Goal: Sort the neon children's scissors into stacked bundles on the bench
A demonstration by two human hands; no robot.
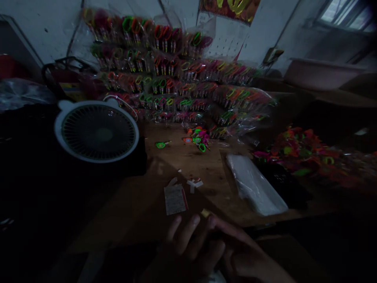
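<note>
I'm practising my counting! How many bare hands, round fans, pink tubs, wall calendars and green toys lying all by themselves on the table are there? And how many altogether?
Hands: 2 (left hand, right hand)
Round fan: 1
Pink tub: 1
Wall calendar: 1
Green toy by itself: 1
Total: 6

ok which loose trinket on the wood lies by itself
The green one nearest the fan; the others are bunched together to its right.
</note>
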